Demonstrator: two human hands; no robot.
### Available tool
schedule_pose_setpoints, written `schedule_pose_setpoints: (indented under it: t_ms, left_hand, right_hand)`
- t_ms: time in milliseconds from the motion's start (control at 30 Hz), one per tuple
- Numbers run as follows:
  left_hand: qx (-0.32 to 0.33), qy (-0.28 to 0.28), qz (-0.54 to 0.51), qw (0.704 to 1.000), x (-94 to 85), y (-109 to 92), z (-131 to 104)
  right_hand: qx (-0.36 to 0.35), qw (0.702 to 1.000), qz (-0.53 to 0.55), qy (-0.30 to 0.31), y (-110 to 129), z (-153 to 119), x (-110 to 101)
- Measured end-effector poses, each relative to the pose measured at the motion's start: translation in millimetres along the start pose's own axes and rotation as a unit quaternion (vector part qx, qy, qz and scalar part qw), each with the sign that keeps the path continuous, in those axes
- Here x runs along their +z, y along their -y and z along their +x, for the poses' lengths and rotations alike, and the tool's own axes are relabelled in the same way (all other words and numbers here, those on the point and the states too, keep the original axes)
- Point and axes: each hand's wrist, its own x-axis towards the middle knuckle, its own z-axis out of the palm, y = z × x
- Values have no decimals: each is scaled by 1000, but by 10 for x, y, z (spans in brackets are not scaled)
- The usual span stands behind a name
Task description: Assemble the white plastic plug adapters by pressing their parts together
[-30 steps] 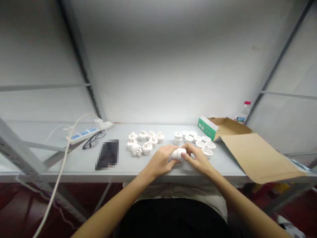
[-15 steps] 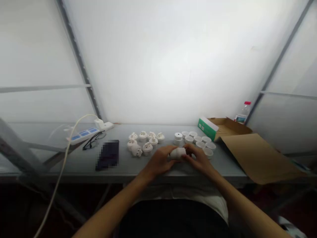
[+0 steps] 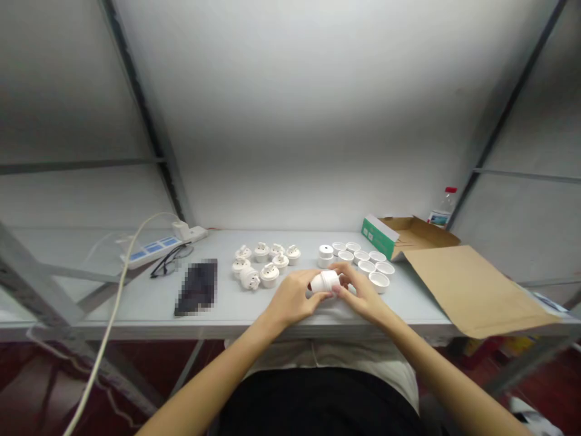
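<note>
- My forearms come in from the near edge and meet over the middle of the bench [image 3: 149,306], wrists low, elbows tucked by my body.
- My left hand [image 3: 290,297] is closed around the near end of a white socket piece [image 3: 325,281], thumb on top and fingers curled beneath – it lies on its side, held just above the bench surface.
- My right hand [image 3: 363,295] is closed on the other end of the same piece, fingertips pinching its rim; I judge I am in the middle of fitting or twisting two halves together.
- The next move, as I see it, calls for a steady counter-grip from the left while the right turns or presses – the parts must stay in line.
- Just beyond my left hand stand the pronged inserts [image 3: 265,262], clustered.
- Beyond my right hand sit the open white cups [image 3: 368,260], in rows.
- Farther right lies the cardboard box [image 3: 422,233], flap open; far left, a power strip [image 3: 157,246].
</note>
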Motion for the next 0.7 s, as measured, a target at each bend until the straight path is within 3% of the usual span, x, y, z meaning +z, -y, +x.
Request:
schedule_pose_setpoints:
  t_ms: [167, 433, 700]
  left_hand:
    - [26, -1, 9, 1000, 23, 28, -1]
    - [82, 17, 121, 989, 78, 44, -55]
    - [14, -4, 27, 1000, 9, -28, -9]
  right_hand:
    - [-10, 1000, -10, -8, 2, -3, -13]
    - [110, 994, 18, 19, -134, 24, -5]
    - [3, 999, 34, 28, 5, 5, -8]
